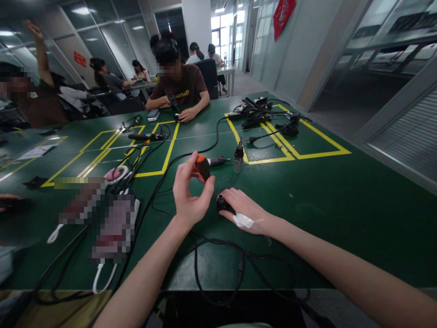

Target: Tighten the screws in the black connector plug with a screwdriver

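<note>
My left hand (193, 191) is raised over the table, thumb and fingers pinching a stubby orange-and-black handle (204, 167). Just behind it appears a grey and black tool with a thin metal tip (218, 161); whether it joins the handle I cannot tell. My right hand (244, 207), with white tape by the thumb, rests on the table. Its fingers curl around a small black part with a metal collar on top (221, 200). Beyond both hands a black and silver cylindrical tool piece (238, 157) stands upright, narrow end up.
A green table (324, 200) carries yellow tape outlines. Black cables (239, 255) loop near the front edge, with two phones (116, 225) at the left. Tangled black tools and cords (254, 111) lie at the back right. Across the table a person (180, 86) holds a power tool (172, 99).
</note>
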Tool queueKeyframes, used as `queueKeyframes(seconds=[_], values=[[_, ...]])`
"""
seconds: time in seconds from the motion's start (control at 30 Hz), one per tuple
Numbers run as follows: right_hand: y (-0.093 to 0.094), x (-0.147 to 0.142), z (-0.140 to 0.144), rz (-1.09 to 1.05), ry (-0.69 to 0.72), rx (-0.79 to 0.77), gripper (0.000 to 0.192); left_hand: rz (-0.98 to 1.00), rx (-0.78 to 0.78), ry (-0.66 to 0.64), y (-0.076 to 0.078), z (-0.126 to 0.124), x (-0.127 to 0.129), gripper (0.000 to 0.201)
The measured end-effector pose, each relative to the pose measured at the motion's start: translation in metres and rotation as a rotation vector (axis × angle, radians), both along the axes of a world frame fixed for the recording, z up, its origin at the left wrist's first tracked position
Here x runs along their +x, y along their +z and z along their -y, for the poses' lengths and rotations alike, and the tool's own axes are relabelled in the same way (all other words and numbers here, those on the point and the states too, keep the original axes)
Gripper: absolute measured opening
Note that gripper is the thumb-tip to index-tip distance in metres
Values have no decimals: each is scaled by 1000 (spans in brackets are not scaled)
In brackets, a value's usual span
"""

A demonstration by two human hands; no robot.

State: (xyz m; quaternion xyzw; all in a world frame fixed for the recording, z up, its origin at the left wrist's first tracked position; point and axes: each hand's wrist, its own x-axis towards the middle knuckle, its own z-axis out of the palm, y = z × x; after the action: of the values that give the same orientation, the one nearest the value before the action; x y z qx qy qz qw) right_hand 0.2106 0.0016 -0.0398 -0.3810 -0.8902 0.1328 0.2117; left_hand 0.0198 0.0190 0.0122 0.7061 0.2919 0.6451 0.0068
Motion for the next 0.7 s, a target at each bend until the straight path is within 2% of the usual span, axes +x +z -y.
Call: queueKeyframes(seconds=[0.13, 0.27, 0.43, 0.7], values=[[0, 0, 0, -3, 1, -3, 16, -27, -7, 39, -1, -1, -1, 62], [1, 0, 0, 4, 10, -9, 16, 9, 14, -42, -2, -1, 0, 66], [0, 0, 0, 13, 8, -1, 16, -2, -27, -88, -1, 0, 1, 58], [-4, 0, -1, -2, -5, 10, 16, 15, 13, -3, 2, -1, 0, 63]])
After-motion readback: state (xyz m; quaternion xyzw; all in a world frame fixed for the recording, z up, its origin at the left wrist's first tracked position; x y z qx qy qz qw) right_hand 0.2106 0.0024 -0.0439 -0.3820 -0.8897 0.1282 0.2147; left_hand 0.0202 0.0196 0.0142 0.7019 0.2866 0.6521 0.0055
